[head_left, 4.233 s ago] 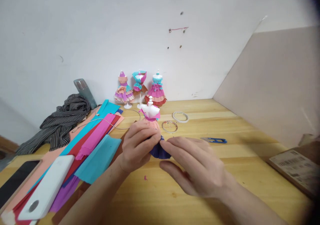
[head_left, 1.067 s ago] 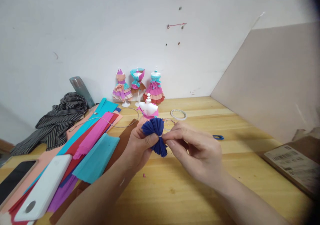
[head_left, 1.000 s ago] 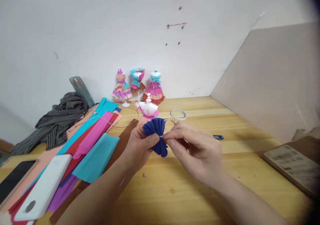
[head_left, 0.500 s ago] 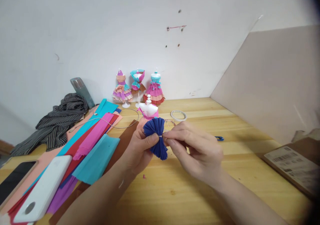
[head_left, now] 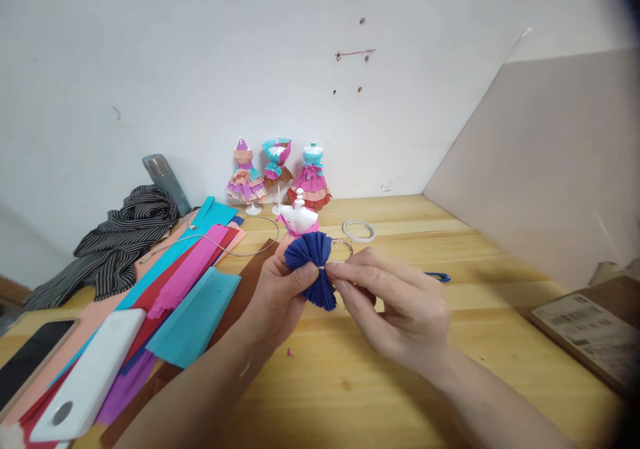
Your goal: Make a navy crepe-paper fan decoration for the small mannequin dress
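Note:
A dark blue pleated crepe-paper bow (head_left: 309,250) fans out above and below a thin pale tie at its middle. My left hand (head_left: 279,296) is closed round it from the left, the thumb pressing near the tie. From the right, my right hand (head_left: 397,306) pinches thumb and forefinger together at the tie. Whatever is between those fingertips is too small to make out. Just behind the bow stands a small white mannequin (head_left: 300,217) with pink paper on it, its lower part hidden by the bow and my left hand.
Three mannequins in paper dresses (head_left: 313,176) stand against the wall. Coloured crepe paper (head_left: 197,316), a white device (head_left: 90,376), a phone (head_left: 35,356), striped cloth (head_left: 115,242) and a bottle (head_left: 167,182) are left. A tape roll (head_left: 359,231), blue clip (head_left: 438,277) and cardboard box (head_left: 585,329) are right.
The bow's lower fan has lifted slightly and looks narrower. My right fingers stay pinched at the tie, and my left hand keeps its hold. The whole view has shifted slightly.

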The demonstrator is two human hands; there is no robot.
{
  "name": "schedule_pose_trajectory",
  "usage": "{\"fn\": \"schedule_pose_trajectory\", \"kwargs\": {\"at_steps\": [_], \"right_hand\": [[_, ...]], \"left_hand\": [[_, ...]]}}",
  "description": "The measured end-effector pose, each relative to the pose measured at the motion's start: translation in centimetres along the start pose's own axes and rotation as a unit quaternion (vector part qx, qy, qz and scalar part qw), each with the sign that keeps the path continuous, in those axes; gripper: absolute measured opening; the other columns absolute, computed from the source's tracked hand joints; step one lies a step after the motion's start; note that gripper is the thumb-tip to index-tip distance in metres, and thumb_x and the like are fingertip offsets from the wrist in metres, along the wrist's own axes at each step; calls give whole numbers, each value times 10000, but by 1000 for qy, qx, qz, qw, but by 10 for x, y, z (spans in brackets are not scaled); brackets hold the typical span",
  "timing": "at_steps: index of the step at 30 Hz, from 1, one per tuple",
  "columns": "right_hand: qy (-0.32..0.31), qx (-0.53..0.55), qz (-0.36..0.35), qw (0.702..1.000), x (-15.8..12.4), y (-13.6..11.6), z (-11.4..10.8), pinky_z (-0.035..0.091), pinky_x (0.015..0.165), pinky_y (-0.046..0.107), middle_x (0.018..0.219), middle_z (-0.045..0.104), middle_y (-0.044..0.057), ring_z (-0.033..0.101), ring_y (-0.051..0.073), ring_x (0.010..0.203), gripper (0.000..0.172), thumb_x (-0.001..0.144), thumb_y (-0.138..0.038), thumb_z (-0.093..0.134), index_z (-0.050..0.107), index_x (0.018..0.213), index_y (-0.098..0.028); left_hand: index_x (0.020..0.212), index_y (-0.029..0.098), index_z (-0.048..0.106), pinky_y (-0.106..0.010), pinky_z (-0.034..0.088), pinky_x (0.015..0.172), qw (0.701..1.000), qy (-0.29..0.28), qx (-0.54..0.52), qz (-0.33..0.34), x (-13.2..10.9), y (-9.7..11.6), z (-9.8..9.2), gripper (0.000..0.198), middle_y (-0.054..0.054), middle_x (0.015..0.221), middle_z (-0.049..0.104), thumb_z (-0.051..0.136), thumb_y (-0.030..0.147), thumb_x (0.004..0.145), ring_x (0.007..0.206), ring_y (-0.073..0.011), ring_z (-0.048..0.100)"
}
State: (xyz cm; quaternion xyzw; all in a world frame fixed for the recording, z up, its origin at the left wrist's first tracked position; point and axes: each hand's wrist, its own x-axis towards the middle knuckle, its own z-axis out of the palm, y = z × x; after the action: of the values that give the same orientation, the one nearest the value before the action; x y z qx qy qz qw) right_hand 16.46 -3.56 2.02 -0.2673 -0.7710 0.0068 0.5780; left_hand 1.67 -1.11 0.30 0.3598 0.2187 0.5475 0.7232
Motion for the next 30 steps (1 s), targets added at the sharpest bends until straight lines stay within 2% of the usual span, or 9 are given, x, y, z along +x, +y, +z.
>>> {"fn": "schedule_pose_trajectory", "kwargs": {"at_steps": [3,6,9,12,15,20,24,27,30], "right_hand": [[45,-8,-7,999,0,2,-4,479,488,292,762,663,40,566,154,572,426,824,6,575,672,1128,-276],[-9,-31,-18,999,3,7,-8,578,749,410,1157,653,131,651,261,962,532,835,-130,652,549,1339,-265],[-129,-39,-18,991,6,11,-11,452,1036,572,1548,327,195,417,370,1369,749,836,-346,704,353,1489,-238],[-194,-27,9,981,7,14,-10,348,1121,601,1618,181,189,229,365,1479,885,819,-340,724,222,1542,-241],[-219,-13,54,974,5,14,-9,352,1127,591,1628,181,165,207,342,1492,956,799,-247,731,151,1560,-271],[-199,17,91,976,2,16,-8,458,1055,568,1572,339,147,411,330,1396,904,832,-166,660,144,1563,-291],[-157,43,89,983,0,18,-8,581,892,428,1424,541,110,606,262,1193,762,872,-149,622,274,1526,-327],[-123,37,82,988,0,19,-9,597,826,352,1202,695,59,685,211,1031,656,877,-110,607,409,1459,-338],[-100,21,61,993,3,19,-12,600,775,328,1117,725,49,707,188,900,565,875,-92,603,509,1385,-316]], "left_hand": [[800,144,695,-237,456,576,1000,2,12,-3,1,1,0,357,-10,674,648,888,366,598,603,-123,588],[820,140,693,-232,461,585,1000,4,20,-4,0,3,1,359,-12,718,647,886,351,602,611,-113,587],[861,154,695,-238,480,618,1000,8,26,-13,0,3,1,344,-10,728,656,876,329,626,646,-122,604],[879,162,699,-244,496,661,1000,12,10,-25,-1,4,0,342,-16,759,683,878,311,629,705,-135,629],[919,179,709,-267,504,721,999,2,-8,-41,-1,4,-1,364,-29,811,705,881,310,626,839,-182,659],[903,182,727,-282,501,752,999,-3,-6,-38,1,5,-3,351,-30,848,712,884,324,622,871,-190,656],[826,165,721,-255,480,694,999,-6,-14,-32,3,4,-4,302,-3,767,693,880,326,626,713,-136,637],[854,164,721,-302,485,766,999,-6,-7,-35,3,4,-3,320,-25,782,711,869,347,637,792,-187,667],[885,165,721,-310,486,809,1000,16,3,-24,2,4,-1,338,-35,841,721,868,334,632,857,-199,665]]}}
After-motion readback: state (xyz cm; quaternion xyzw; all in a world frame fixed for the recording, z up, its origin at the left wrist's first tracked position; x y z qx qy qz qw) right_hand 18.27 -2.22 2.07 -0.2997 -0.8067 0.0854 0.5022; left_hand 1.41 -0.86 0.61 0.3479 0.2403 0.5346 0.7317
